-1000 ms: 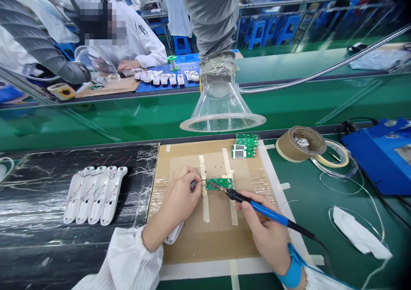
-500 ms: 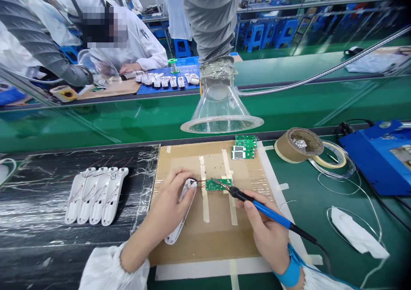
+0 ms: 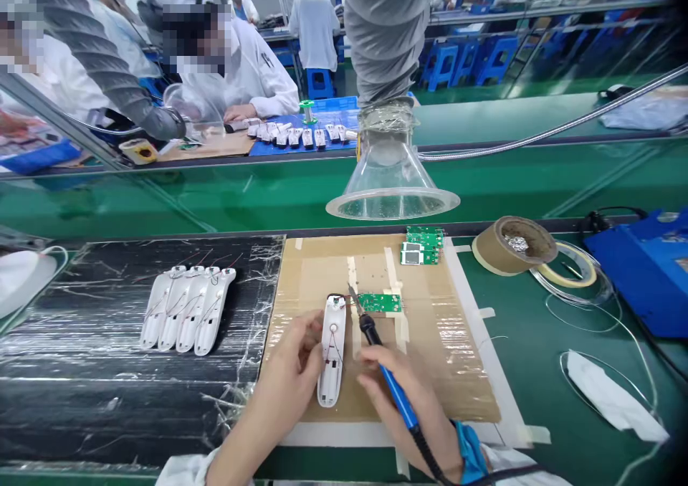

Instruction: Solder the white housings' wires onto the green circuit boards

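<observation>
A white plastic shell [image 3: 332,371] with thin red and dark wires lies hollow side up on the cardboard mat. Beside its left edge is my left hand [image 3: 293,360], fingers loosely bent and thumb apart, the tips at or very near the edge without wrapping round it. My right hand [image 3: 416,393] is closed round a blue-handled soldering iron [image 3: 395,389]. The iron's tip points up and away, between the shell's top end and a green circuit board [image 3: 380,302]. That board lies flat, right of the shell. Wires near the shell's top run towards it.
Several similar shells [image 3: 188,310] lie on black film at left. More circuit boards [image 3: 422,246] sit at the mat's back edge. A clear fume hood [image 3: 392,185] hangs above. A cardboard ring [image 3: 513,246], solder wire and blue box [image 3: 645,271] stand right. A co-worker [image 3: 236,70] sits opposite.
The shell has turned from slanted to nearly straight and lies right of my left hand, whose grip has loosened. The iron's tip has moved off the circuit board to its left. The view has shifted.
</observation>
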A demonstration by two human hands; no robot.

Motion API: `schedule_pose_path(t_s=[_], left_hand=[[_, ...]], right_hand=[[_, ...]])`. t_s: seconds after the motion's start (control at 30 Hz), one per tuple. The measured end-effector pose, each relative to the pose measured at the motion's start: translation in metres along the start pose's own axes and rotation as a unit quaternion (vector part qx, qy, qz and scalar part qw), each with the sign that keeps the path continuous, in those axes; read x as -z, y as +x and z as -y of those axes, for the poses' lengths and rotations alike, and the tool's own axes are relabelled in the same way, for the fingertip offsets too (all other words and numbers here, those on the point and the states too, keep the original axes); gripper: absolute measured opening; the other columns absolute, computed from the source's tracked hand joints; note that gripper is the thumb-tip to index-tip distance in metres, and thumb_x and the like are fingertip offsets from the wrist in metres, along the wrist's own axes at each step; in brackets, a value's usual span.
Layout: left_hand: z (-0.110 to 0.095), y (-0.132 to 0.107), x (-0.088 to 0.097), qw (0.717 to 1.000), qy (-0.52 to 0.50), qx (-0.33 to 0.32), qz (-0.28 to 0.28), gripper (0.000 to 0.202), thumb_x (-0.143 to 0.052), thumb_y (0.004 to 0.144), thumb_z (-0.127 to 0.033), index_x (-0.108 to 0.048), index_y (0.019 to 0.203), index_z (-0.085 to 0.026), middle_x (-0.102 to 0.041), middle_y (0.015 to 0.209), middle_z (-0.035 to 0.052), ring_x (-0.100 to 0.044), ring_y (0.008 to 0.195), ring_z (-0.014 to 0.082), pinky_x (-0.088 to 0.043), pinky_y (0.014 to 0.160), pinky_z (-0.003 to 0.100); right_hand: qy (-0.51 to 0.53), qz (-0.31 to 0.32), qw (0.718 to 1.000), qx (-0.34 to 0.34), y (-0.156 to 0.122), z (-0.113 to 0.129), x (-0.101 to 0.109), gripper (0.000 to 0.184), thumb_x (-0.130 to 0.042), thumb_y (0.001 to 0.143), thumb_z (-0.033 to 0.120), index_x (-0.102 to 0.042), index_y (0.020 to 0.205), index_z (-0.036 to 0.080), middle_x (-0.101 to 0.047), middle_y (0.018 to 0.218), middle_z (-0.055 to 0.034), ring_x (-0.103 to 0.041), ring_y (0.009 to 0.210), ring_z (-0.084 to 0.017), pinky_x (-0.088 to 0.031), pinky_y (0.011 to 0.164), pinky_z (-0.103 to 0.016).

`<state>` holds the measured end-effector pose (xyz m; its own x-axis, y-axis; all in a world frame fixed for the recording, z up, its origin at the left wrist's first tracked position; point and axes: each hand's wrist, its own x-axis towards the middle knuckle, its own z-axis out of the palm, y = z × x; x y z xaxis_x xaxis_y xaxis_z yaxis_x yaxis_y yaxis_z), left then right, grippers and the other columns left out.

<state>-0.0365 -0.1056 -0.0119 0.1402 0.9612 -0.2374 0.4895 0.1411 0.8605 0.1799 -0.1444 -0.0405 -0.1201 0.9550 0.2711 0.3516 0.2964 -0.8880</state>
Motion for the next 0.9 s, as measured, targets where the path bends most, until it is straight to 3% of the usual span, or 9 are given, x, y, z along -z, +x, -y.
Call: schedule_pose_path(t_s=[0.13, 0.43, 0.53, 0.73, 0.9], left_hand=[[0.007, -0.01, -0.004, 0.998, -0.048, -0.025, -0.017, 0.034, -0.047, 0.103, -0.028, -0.057, 0.136, -0.027, -0.063, 0.137, 0.0105, -0.072, 0.095, 0.0222, -0.061, 0.089, 0.044], [0.017, -0.018, -0.023, 0.992, -0.122, -0.034, -0.012, 0.034, -0.048, 0.104, -0.025, -0.055, 0.137, -0.027, -0.062, 0.136, 0.0097, -0.07, 0.108, 0.0232, -0.063, 0.09, 0.04], [0.018, -0.018, -0.025, 0.99, -0.128, -0.049, -0.019, 0.032, -0.048, 0.105, -0.022, -0.057, 0.135, -0.029, -0.061, 0.133, 0.0082, -0.071, 0.101, 0.0207, -0.064, 0.085, 0.037], [0.012, -0.014, -0.029, 0.99, -0.014, -0.127, -0.059, 0.039, -0.047, 0.103, -0.011, -0.064, 0.13, -0.033, -0.045, 0.151, 0.0082, -0.07, 0.088, 0.0146, -0.066, 0.085, 0.037], [-0.001, 0.001, -0.036, 0.98, 0.083, -0.17, -0.057, 0.032, -0.053, 0.102, -0.007, -0.072, 0.116, -0.029, -0.042, 0.161, 0.0082, -0.07, 0.115, 0.0243, -0.064, 0.102, 0.047]], right_hand=[[-0.008, 0.061, 0.998, 0.032, -0.005, -0.002, -0.016, 0.039, -0.057, 0.104, 0.012, -0.055, 0.138, 0.032, -0.071, 0.124, -0.0071, -0.074, 0.108, -0.026, -0.064, 0.089, -0.038], [-0.082, 0.068, 0.99, 0.093, -0.002, 0.0, -0.028, 0.028, -0.045, 0.112, 0.015, -0.055, 0.136, 0.025, -0.067, 0.119, -0.0109, -0.071, 0.105, -0.027, -0.061, 0.087, -0.038], [-0.075, 0.069, 0.991, 0.088, -0.003, -0.004, -0.028, 0.029, -0.047, 0.112, 0.015, -0.056, 0.137, 0.026, -0.068, 0.119, -0.0093, -0.07, 0.107, -0.025, -0.06, 0.09, -0.037], [-0.036, -0.009, 0.997, 0.073, 0.007, -0.008, -0.025, 0.036, -0.052, 0.109, 0.011, -0.058, 0.138, 0.03, -0.069, 0.121, -0.0056, -0.073, 0.108, -0.021, -0.061, 0.091, -0.029], [-0.004, -0.049, 0.999, 0.002, 0.016, -0.006, -0.017, 0.03, -0.058, 0.106, 0.013, -0.062, 0.129, 0.031, -0.07, 0.113, -0.0025, -0.074, 0.1, -0.02, -0.062, 0.091, -0.03]])
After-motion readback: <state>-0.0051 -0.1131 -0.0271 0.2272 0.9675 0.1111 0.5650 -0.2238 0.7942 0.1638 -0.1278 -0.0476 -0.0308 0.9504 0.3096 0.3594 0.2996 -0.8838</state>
